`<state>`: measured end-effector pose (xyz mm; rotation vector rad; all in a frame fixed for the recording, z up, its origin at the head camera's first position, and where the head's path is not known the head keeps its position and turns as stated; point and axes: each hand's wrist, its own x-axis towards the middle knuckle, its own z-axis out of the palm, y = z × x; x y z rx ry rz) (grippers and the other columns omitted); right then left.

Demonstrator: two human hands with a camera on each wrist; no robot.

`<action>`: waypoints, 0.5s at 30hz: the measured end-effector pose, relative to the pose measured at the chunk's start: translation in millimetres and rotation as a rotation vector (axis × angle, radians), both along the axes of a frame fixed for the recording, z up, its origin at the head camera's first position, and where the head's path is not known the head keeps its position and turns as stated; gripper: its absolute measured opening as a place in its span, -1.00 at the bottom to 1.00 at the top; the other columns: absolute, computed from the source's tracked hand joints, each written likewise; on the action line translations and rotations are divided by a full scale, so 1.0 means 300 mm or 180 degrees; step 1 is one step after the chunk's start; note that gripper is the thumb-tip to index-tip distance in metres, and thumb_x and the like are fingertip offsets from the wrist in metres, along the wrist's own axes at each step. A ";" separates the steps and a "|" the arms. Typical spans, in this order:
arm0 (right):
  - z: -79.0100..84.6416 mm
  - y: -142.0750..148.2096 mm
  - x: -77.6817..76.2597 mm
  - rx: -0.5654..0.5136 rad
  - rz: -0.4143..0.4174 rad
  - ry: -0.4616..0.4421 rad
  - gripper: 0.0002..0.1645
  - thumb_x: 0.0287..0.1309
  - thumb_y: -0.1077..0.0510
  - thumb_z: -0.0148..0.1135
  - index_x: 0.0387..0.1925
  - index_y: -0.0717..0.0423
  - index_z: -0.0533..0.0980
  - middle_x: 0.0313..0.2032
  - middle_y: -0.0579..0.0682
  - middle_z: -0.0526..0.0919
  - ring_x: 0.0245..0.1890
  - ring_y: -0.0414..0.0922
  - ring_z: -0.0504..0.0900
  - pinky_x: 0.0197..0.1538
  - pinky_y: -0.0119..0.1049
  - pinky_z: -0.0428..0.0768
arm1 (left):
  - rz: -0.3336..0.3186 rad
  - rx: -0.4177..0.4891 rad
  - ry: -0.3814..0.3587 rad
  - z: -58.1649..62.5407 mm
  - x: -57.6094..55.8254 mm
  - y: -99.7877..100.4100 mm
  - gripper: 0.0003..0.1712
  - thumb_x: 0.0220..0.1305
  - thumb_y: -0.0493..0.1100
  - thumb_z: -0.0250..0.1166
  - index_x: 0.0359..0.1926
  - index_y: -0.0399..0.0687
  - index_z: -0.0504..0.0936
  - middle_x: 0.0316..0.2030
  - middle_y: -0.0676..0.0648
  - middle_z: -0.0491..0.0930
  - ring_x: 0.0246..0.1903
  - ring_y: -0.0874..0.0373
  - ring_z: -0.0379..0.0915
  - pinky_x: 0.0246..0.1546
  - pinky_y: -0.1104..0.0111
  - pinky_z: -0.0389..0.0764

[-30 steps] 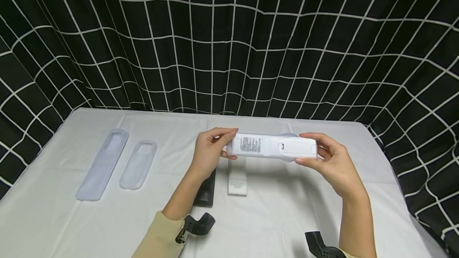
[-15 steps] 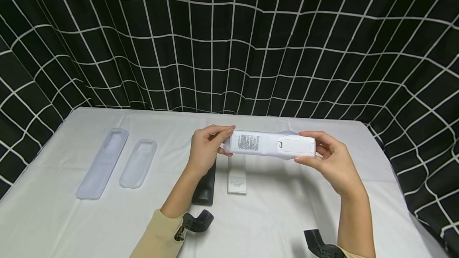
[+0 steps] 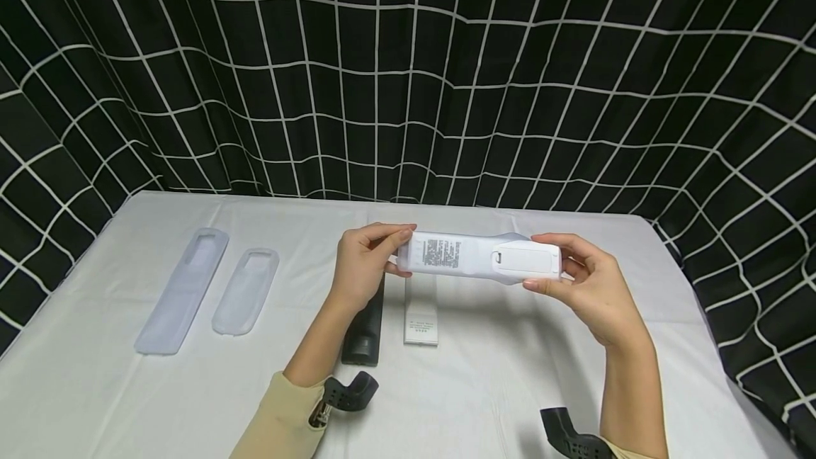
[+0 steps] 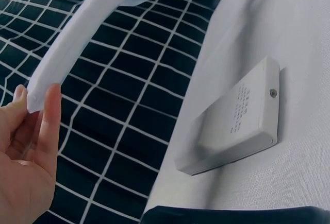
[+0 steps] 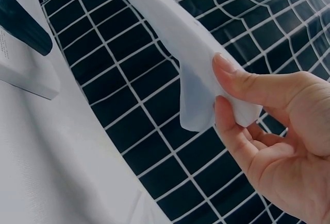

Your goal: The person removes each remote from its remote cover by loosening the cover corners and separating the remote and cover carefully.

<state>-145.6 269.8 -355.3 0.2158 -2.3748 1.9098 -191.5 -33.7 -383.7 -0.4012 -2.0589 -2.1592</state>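
A white remote control (image 3: 532,259) is held level above the table, its back with small print and a battery lid facing the head camera. A translucent silicone cover (image 5: 195,103) wraps most of its length, and the cover's loose flared edge stands out near the right end. My left hand (image 3: 363,264) pinches the covered left end between thumb and fingers. At the bare right end, my right hand (image 3: 589,285) grips the remote, thumb below and fingers above in the head view. The side turned towards the table is hidden in the head view.
Two translucent covers, a long one (image 3: 181,292) and a shorter one (image 3: 245,292), lie at the left of the white-clothed table (image 3: 459,402). A black remote (image 3: 363,338) lies partly under my left arm. Beside it is a flat white device (image 3: 421,328) with print.
Both hands have shifted very slightly left and up with the remote, the left hand a little more. Over the last half second they are almost still, with grips unchanged.
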 end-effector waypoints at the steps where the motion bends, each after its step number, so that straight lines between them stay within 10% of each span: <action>1: 0.000 -0.001 0.000 0.0005 0.0001 0.0008 -0.29 -0.07 0.57 0.55 0.16 0.10 0.66 -0.06 -0.14 0.64 -0.14 -0.30 0.72 -0.14 -0.48 0.73 | 0.0000 -0.0003 0.0006 0.000 0.000 -0.001 -0.77 0.46 -0.38 0.31 0.00 -0.50 0.74 0.02 -0.39 0.72 -0.27 0.10 0.74 -0.46 0.29 0.79; 15: 0.000 -0.004 -0.002 -0.0010 0.0034 0.0000 -0.30 -0.07 0.56 0.56 0.13 0.06 0.67 -0.07 -0.15 0.67 -0.13 -0.31 0.74 -0.14 -0.47 0.73 | 0.0073 -0.0076 0.0036 -0.003 0.000 -0.008 -0.79 0.45 -0.39 0.32 -0.02 -0.48 0.76 -0.16 -0.35 0.66 -0.31 0.15 0.71 -0.46 0.29 0.78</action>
